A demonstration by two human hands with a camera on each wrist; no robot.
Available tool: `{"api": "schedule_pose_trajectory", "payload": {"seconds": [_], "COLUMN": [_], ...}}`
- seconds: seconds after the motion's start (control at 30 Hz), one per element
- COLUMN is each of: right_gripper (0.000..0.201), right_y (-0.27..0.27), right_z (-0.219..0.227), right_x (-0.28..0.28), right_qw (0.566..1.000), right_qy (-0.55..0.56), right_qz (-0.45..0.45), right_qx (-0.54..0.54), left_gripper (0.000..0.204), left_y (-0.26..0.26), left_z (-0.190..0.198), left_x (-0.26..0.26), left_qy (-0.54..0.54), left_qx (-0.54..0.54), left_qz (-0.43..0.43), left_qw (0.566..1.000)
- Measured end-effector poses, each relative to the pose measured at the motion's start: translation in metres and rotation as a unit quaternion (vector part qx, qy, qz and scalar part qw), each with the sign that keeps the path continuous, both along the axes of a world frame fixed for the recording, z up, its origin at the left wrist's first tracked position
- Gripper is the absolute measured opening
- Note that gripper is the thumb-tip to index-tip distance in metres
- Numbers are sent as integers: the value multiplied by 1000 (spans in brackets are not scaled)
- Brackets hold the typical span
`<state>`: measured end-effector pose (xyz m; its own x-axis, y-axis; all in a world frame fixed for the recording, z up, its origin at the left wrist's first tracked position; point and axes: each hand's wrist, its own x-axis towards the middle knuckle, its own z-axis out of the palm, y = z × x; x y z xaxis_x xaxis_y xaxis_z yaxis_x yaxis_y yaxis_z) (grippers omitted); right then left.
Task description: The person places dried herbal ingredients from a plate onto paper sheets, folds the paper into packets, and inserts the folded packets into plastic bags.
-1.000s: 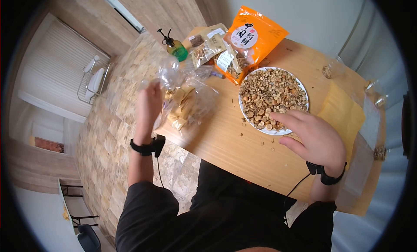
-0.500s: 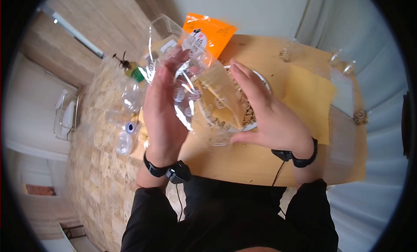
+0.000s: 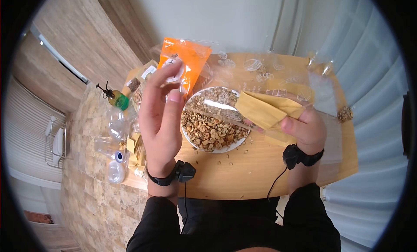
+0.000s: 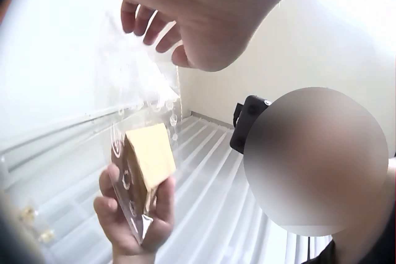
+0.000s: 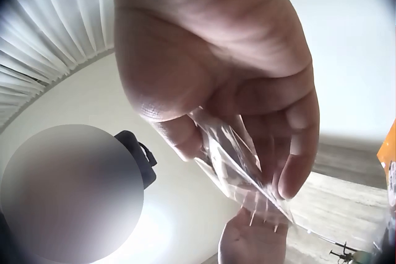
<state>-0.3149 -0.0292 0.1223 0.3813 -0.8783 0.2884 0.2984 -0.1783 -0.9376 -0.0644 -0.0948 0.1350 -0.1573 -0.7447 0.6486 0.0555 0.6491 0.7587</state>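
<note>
My right hand [image 3: 310,128] grips a clear printed plastic bag [image 3: 253,65] with flat yellow paper pouches [image 3: 265,111] inside, thumb on top. The bag hangs over a white plate [image 3: 217,151] heaped with dried herb slices [image 3: 213,137] and overlaps the plate's far part. My left hand [image 3: 160,126] is raised left of the plate, fingers loosely bent and thumb apart, with nothing held. From the left wrist, the left hand [image 4: 204,22] shows above the bag's far end, while the right hand [image 4: 136,214] holds the pouches below.
An orange pouch [image 3: 197,61] stands behind the plate. At the left edge are a green spray bottle [image 3: 118,100], clear plastic bottles [image 3: 116,124] and more yellow packets [image 3: 135,154]. Small clear jars [image 3: 326,67] stand at the back right. Herb crumbs lie near the front edge.
The left hand went from the table's left side to the middle with the bag, then drew back without it. The right hand took hold of the bag and moved it right.
</note>
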Motion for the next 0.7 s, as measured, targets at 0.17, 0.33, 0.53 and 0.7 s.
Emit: {"api": "schedule_pose_trajectory", "payload": {"seconds": [0.17,0.33,0.53,0.7], "right_gripper": [48,43,42,36], "right_y": [-7,-9,-21,-27], "right_z": [-8,-1,-9,-15], "right_x": [-3,5,9,13], "right_qw": [1000,984,984,971], "right_qy": [30,152,164,226], "right_qz": [5,-88,-49,-58], "right_qx": [6,-28,-59,-56], "left_gripper": [34,29,30,38], "left_y": [-4,-31,-29,-30], "left_z": [-7,-15,-9,-8], "left_x": [4,30,34,33], "left_qy": [-34,-95,-26,-88], "left_qx": [52,168,217,226], "left_qz": [-60,-290,-350,-297], "left_qw": [996,938,911,924]}}
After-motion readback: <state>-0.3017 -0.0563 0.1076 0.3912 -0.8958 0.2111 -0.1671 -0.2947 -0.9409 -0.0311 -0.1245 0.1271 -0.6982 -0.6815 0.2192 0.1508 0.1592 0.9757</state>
